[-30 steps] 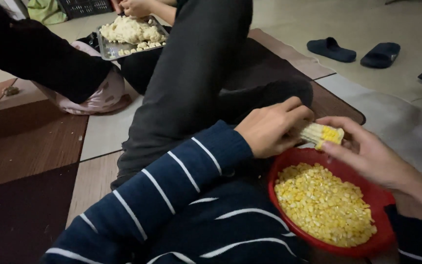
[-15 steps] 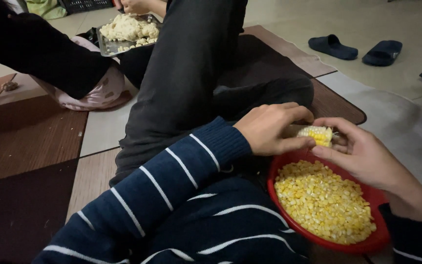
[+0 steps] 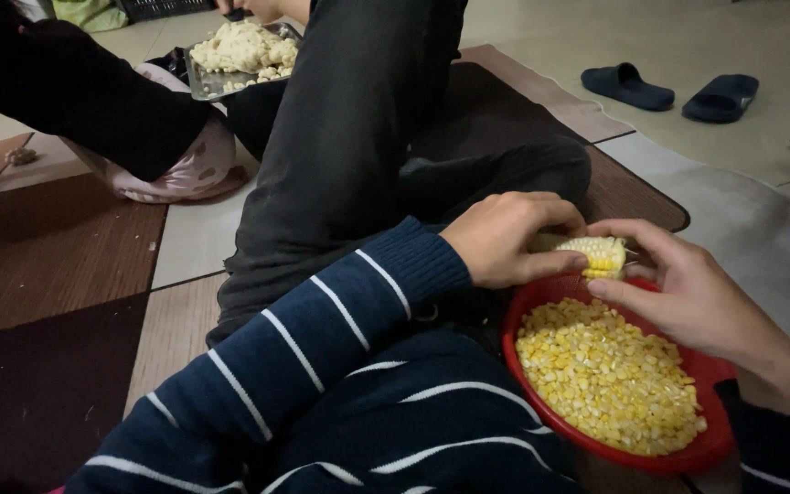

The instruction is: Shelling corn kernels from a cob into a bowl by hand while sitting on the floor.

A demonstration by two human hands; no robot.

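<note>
My left hand [image 3: 509, 240] grips a short piece of corn cob [image 3: 596, 255] with yellow kernels on its end, thumb pressed against the kernels. My right hand [image 3: 688, 293] holds the other end of the cob, fingers curled around it. Both hands hover over the far rim of a red bowl [image 3: 541, 297] filled with loose yellow corn kernels [image 3: 605, 375]. My left sleeve is navy with white stripes.
Another person in dark clothes sits across, leg [image 3: 349, 146] stretched over a brown mat [image 3: 57, 247]. A metal tray [image 3: 208, 87] heaped with pale stripped cobs lies at the top. Two dark slippers [image 3: 669, 89] sit on the pale floor at the upper right.
The view has shifted slightly. My hands stay on the cob over the bowl; the left thumb has slid along the cob and the right fingers have regripped its end.
</note>
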